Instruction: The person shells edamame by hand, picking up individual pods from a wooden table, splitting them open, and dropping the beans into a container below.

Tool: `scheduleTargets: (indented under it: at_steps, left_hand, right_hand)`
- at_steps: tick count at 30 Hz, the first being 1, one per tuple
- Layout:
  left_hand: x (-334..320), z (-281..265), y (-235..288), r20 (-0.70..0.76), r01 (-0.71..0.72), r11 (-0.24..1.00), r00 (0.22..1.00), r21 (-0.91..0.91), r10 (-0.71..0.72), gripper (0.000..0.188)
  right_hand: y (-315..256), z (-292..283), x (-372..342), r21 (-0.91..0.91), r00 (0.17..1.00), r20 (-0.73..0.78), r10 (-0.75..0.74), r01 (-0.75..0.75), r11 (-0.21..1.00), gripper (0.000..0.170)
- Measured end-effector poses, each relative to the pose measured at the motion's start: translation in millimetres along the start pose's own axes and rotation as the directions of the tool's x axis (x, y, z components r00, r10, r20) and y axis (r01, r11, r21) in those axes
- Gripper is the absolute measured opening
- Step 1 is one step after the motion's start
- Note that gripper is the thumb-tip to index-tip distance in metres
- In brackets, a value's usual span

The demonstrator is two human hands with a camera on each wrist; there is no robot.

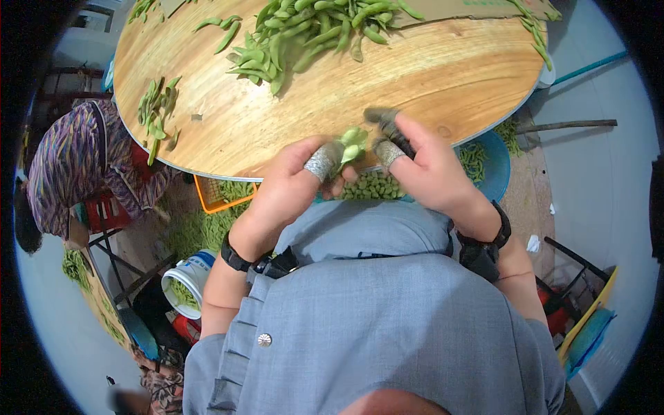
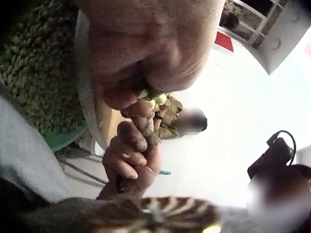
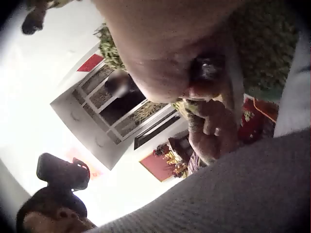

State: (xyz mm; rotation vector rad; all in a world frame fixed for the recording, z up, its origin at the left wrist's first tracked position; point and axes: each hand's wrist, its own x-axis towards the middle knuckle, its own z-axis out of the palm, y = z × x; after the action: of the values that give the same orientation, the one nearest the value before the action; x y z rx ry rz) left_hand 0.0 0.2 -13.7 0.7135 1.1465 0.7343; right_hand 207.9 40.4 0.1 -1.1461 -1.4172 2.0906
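Observation:
In the head view the left hand (image 1: pixel 299 176) pinches an opened green pod (image 1: pixel 351 149) near the table's front edge; silvery wrapping covers its thumb. To its right, the right hand (image 1: pixel 427 158) has a wrapped thumb and dark coverings on its fingers, which are spread, with nothing visible between them; it is a little apart from the pod. The left wrist view shows the left hand (image 2: pixel 150 53) above with pale green beans (image 2: pixel 158 101) at its fingertips, and the right hand (image 2: pixel 131 162) below. In the right wrist view the left hand (image 3: pixel 214 128) is partly hidden behind the right hand (image 3: pixel 170 53).
A heap of pods (image 1: pixel 304 34) lies on the round wooden table (image 1: pixel 387 90), with a smaller pile (image 1: pixel 158 107) at left. Below the edge are shelled beans (image 1: pixel 373 185), a blue basin (image 1: pixel 494 169), an orange basket (image 1: pixel 207 197) and a white bucket (image 1: pixel 181 280). Another person (image 1: pixel 76 162) bends at left.

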Motion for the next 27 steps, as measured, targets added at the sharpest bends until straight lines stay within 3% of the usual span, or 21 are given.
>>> scheduleTargets:
  at_steps: [1,2,3,5,9,11,12,14,15,17,19,21,23,24,25,26,27]
  left_hand:
    - [-1.5,0.3,0.8,0.017,-0.044,0.988,0.999,0.148,0.042,0.028]
    - [-2.5,0.8,2.2,0.041,-0.090,0.952,0.996,0.292,0.081,0.031]
    - [-4.1,2.2,4.5,0.041,-0.090,0.952,0.996,0.291,0.081,0.031]
    - [-7.1,5.6,9.1,0.211,-0.217,0.927,0.965,0.305,0.157,0.032]
    - [-12.1,2.4,7.3,0.243,-0.248,0.874,0.958,0.417,0.156,0.031]
    - [-12.5,0.5,7.1,0.236,-0.207,0.920,0.963,0.334,0.132,0.030]
    - [-12.5,-0.1,7.9,0.233,-0.168,0.954,0.966,0.249,0.109,0.030]
    - [-13.9,-1.0,9.7,0.248,-0.163,0.961,0.963,0.222,0.106,0.029]
    - [-14.8,-1.4,9.2,0.264,-0.159,0.968,0.959,0.194,0.105,0.029]
    - [-14.8,-0.9,7.8,0.267,-0.154,0.965,0.959,0.210,0.095,0.029]
    - [-12.7,-2.0,8.6,0.274,-0.155,0.961,0.958,0.228,0.089,0.029]
    - [-12.0,-6.2,10.0,0.371,-0.116,0.977,0.928,0.177,0.043,0.029]
    - [-10.9,-10.7,3.1,0.401,-0.085,0.993,0.915,0.088,0.042,0.028]
    - [-10.5,-13.0,1.3,0.429,-0.050,0.999,0.902,0.000,0.046,0.028]
    - [-11.6,-14.5,1.8,0.429,-0.050,0.999,0.902,0.001,0.045,0.028]
    - [-13.2,-15.7,1.6,0.475,-0.011,0.988,0.876,-0.153,0.083,0.030]
    - [-14.3,-16.3,1.1,0.513,0.038,0.953,0.849,-0.301,0.128,0.032]
  right_hand:
    - [4.7,0.6,2.8,-0.247,0.969,-0.122,-0.215,0.180,0.952,0.038]
    - [8.7,0.6,5.9,-0.495,0.879,-0.184,-0.441,0.304,0.814,0.040]
    - [11.1,-1.3,10.3,-0.495,0.879,-0.184,-0.440,0.304,0.814,0.040]
    - [14.3,-4.9,17.7,-0.771,0.765,-0.033,-0.643,0.390,0.503,0.039]
    - [17.5,1.5,19.3,-0.811,0.789,-0.050,-0.612,0.325,0.486,0.034]
    - [14.9,3.4,20.8,-0.706,0.857,-0.100,-0.506,0.298,0.643,0.031]
    - [15.0,2.2,20.8,-0.704,0.858,-0.099,-0.504,0.298,0.644,0.031]
    - [16.8,-1.7,20.3,-0.395,0.943,-0.096,-0.318,0.257,0.882,0.032]
    - [16.1,-2.3,19.9,-0.393,0.945,-0.094,-0.314,0.255,0.883,0.032]
    - [9.8,-5.1,17.7,-0.564,0.935,0.004,-0.355,0.295,0.771,0.032]
    - [6.2,-10.5,16.8,-0.566,0.945,0.033,-0.326,0.287,0.773,0.033]
    - [10.8,-15.8,18.3,-0.566,0.953,0.063,-0.296,0.278,0.776,0.035]
    - [25.7,-19.6,23.3,-0.402,0.863,0.151,-0.482,0.499,0.767,0.030]
    - [19.2,-20.3,20.0,-0.402,0.861,0.152,-0.485,0.503,0.766,0.030]
    - [8.3,-20.5,13.6,-0.129,0.957,0.170,-0.234,0.257,0.958,0.026]
    - [2.8,-21.1,9.3,0.138,0.965,0.260,0.023,-0.060,0.989,0.022]
    - [6.0,-22.4,8.5,0.139,0.965,0.261,0.024,-0.062,0.988,0.022]
